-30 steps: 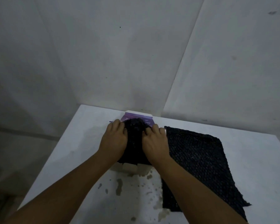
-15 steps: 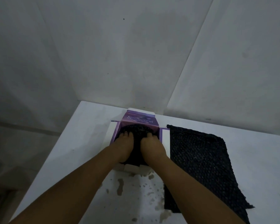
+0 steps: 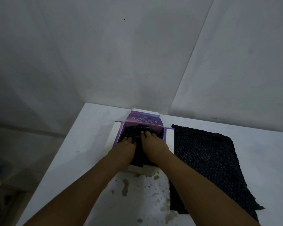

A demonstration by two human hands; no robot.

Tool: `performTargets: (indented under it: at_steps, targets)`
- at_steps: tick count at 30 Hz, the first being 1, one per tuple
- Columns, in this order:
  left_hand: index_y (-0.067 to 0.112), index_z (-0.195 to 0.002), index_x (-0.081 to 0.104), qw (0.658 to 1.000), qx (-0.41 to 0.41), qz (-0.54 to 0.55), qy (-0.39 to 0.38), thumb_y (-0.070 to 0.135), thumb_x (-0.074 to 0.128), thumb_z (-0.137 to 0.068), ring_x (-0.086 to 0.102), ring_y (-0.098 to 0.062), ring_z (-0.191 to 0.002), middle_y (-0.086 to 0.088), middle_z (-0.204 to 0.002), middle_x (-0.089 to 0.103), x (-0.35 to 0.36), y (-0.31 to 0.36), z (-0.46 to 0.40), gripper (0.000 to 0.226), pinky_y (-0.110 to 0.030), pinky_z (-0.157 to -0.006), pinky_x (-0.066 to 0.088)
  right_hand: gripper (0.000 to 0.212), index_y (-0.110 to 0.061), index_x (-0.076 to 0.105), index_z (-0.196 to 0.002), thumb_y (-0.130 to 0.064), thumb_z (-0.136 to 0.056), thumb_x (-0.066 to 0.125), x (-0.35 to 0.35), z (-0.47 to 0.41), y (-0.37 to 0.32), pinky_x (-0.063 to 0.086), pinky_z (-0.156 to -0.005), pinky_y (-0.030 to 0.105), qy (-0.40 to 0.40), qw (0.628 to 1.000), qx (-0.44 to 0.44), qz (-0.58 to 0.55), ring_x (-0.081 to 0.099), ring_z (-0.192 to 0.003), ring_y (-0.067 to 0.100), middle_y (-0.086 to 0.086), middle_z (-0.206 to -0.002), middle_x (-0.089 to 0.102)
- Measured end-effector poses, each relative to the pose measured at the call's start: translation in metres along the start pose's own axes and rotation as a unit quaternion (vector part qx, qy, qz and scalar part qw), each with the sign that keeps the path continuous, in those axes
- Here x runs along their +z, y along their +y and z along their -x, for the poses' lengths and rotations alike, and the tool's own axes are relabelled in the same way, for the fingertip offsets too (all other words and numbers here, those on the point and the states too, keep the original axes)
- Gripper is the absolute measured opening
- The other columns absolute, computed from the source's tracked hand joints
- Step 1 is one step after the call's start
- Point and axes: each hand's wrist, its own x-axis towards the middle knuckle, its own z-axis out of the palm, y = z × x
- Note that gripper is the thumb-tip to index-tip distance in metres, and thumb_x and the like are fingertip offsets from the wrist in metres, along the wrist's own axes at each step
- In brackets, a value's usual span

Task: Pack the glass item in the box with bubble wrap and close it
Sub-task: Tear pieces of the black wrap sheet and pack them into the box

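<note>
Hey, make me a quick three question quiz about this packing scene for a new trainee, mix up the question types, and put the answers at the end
1. True or false: the box has its top flaps open.
2. Multiple choice: where are the left hand and right hand?
A. Flat on the bare table
B. Pressing the dark wrapped bundle down inside the box
C. Lifting the loose sheet
3. Short answer: what lies on the table just right of the box?

Key
1. True; the purple flap at the far side stands up.
2. B
3. A spare sheet of dark bubble wrap, lying flat.
</note>
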Motion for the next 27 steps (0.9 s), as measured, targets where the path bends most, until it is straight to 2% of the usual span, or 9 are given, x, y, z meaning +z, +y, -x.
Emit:
performTargets:
  at_steps: [2,5,7,11,15,18,21,24,27]
  targets:
    - [0.016,-0.123,0.059,0.997,0.011,0.069,0.045,0.018,0.063,-0.087,0.058,-0.022,-0.110,-0.009,-0.125,0.060,-0.006,0.000,0.005,0.036,-0.031,-0.096,0.047,0.056,-0.008,0.039,-0.142,-0.014,-0.090,0.059,-0.003,0.007,0.004,0.051,-0.090,0.042,0.053,0.998,-0.009,-0.040,0.053,-0.114,0.033,0.016,-0.134,0.049]
    - [0.015,-0.109,0.067,0.971,0.023,0.174,0.162,0.012,0.059,-0.089,0.064,-0.019,-0.093,-0.007,-0.107,0.069,-0.018,0.007,0.014,0.022,-0.024,-0.085,0.049,0.033,-0.009,0.064,-0.116,-0.010,-0.084,0.057,-0.004,0.029,0.011,0.052,-0.076,0.039,0.208,0.974,-0.013,-0.092,0.059,-0.095,0.030,0.013,-0.111,0.063]
    - [0.013,-0.108,0.068,0.956,0.031,0.181,0.227,0.010,0.058,-0.089,0.064,-0.021,-0.094,-0.007,-0.106,0.070,-0.024,0.019,0.016,0.022,-0.024,-0.085,0.047,0.029,-0.009,0.068,-0.109,-0.012,-0.085,0.054,-0.004,0.046,0.018,0.048,-0.070,0.038,0.293,0.950,0.005,-0.110,0.056,-0.087,0.027,0.010,-0.101,0.065]
    - [0.009,-0.107,0.069,0.929,0.066,0.210,0.297,0.007,0.060,-0.086,0.064,-0.021,-0.094,-0.007,-0.104,0.069,-0.034,0.062,0.015,0.023,-0.024,-0.089,0.046,0.024,-0.011,0.068,-0.109,-0.013,-0.088,0.056,0.004,0.086,0.052,0.046,-0.069,0.039,0.341,0.923,0.088,-0.155,0.054,-0.084,0.026,0.008,-0.097,0.064]
    - [0.008,-0.099,0.068,0.900,0.167,0.243,0.322,0.004,0.060,-0.084,0.061,-0.018,-0.084,-0.006,-0.093,0.067,-0.028,0.128,0.012,0.018,-0.026,-0.079,0.050,0.020,-0.010,0.069,-0.107,-0.012,-0.090,0.059,0.031,0.138,0.107,0.051,-0.068,0.038,0.313,0.918,0.165,-0.180,0.058,-0.081,0.025,0.009,-0.092,0.067]
    - [0.013,-0.098,0.067,0.913,0.199,0.247,0.258,0.012,0.060,-0.085,0.060,-0.015,-0.084,-0.003,-0.093,0.065,-0.002,0.172,0.007,0.015,-0.025,-0.076,0.050,0.014,-0.014,0.070,-0.097,-0.011,-0.090,0.059,0.059,0.175,0.151,0.051,-0.065,0.034,0.234,0.925,0.229,-0.192,0.061,-0.079,0.024,0.007,-0.087,0.067]
    - [0.012,-0.100,0.067,0.943,0.153,0.263,0.139,0.014,0.060,-0.085,0.060,-0.018,-0.091,-0.005,-0.099,0.064,0.038,0.197,0.000,0.017,-0.026,-0.081,0.048,0.026,-0.019,0.066,-0.116,-0.018,-0.091,0.058,0.084,0.205,0.184,0.050,-0.076,0.036,0.094,0.951,0.239,-0.170,0.059,-0.098,0.031,0.007,-0.105,0.065]
    - [0.012,-0.106,0.066,0.962,0.115,0.246,0.043,0.015,0.063,-0.086,0.058,-0.017,-0.102,-0.004,-0.108,0.061,0.071,0.211,-0.002,0.021,-0.019,-0.082,0.043,0.058,-0.026,0.042,-0.143,-0.036,-0.090,0.062,0.104,0.222,0.199,0.043,-0.095,0.041,-0.032,0.967,0.222,-0.119,0.046,-0.120,0.029,0.003,-0.134,0.053]
    - [0.016,-0.118,0.062,0.966,0.100,0.238,0.016,0.022,0.067,-0.085,0.053,-0.012,-0.107,0.001,-0.117,0.056,0.090,0.223,-0.003,0.034,-0.013,-0.086,0.038,0.042,-0.028,0.057,-0.128,-0.035,-0.088,0.065,0.116,0.227,0.203,0.041,-0.087,0.039,-0.002,0.972,0.208,-0.107,0.052,-0.108,0.025,0.001,-0.120,0.059]
